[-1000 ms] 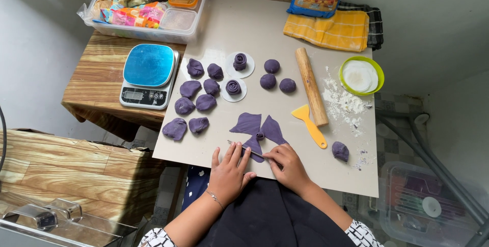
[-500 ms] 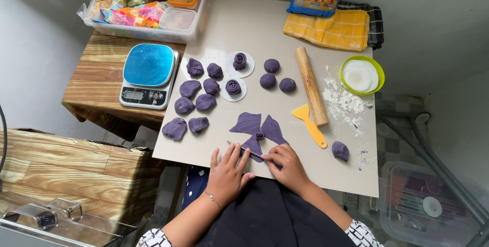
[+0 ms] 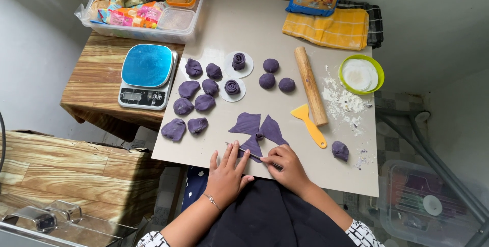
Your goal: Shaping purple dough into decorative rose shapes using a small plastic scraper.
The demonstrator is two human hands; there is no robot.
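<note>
Left hand lies flat, fingers spread, grip apart, on the desk touching the purple dough sheet at the near edge. Right hand grip clamped on a thin blade, cutting the sheet. Rolling pin and yellow scraper lie beside it.

Soft, even daylight — faint shadows, sharp focus, slight wide-angle bending at the edges.
</note>
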